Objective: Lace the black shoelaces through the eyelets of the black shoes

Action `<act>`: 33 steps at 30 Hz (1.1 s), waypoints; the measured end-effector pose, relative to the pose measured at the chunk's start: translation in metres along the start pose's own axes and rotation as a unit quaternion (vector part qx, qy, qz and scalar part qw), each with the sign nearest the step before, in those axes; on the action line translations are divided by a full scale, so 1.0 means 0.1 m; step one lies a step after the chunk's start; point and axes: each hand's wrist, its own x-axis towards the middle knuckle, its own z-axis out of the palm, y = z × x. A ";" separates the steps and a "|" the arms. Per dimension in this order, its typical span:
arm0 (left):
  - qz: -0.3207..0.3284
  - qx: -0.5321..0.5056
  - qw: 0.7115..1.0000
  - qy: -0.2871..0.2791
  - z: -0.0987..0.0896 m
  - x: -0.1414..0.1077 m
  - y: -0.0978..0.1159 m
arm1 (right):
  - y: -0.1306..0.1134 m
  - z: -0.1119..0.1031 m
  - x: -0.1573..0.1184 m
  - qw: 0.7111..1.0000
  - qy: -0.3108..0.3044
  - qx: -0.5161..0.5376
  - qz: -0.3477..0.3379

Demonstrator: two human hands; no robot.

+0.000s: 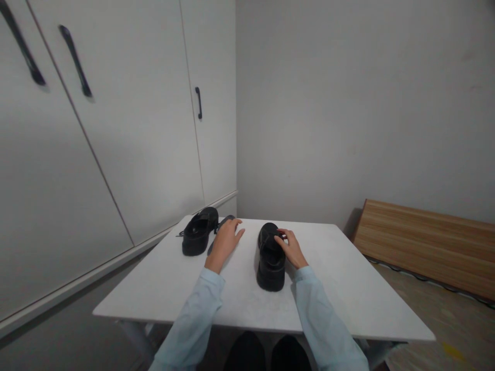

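On the white table (348, 288), 2 black chunky-soled shoes sit well apart. The near shoe (270, 257) stands upright at the centre, its length running away from the person; the far shoe (200, 231) sits toward the left rear corner, with a loose lace end trailing off its left side. Between the 2 shoes, a dark flat piece (217, 234), perhaps an insole, lies partly under the left hand (227, 239).

The right hand (291, 248) rests against the upper right side of the near shoe, fingertips curled onto the top edge of its opening; it looks like a light pinch on the tongue or collar, though the exact grip is too small to tell. The left hand lies flat, fingers loosely together and extended, palm down on the dark flat piece and the tabletop, touching neither shoe.

Judging from this, the work in hand is at the near shoe's opening. To do it well, the right hand's fingertips should keep hold of the soft upper rather than the stiff sole, and the shoe should stay flat on the table so that it does not tip. The heavy sole probably steadies it. The left hand is free to brace the shoe's other side, which would keep it from sliding on the smooth top.
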 end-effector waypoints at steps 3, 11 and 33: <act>-0.055 0.050 0.997 0.012 0.14 -0.02 -0.27 | -0.01 0.00 0.00 1.000 -0.001 -0.001 0.003; -0.126 0.134 0.981 -0.055 0.45 -0.18 -0.72 | 0.03 0.01 0.01 1.000 0.010 0.014 -0.012; -0.057 0.020 0.994 -0.094 0.46 -0.16 -0.49 | 0.01 0.00 0.00 0.999 0.012 0.031 0.001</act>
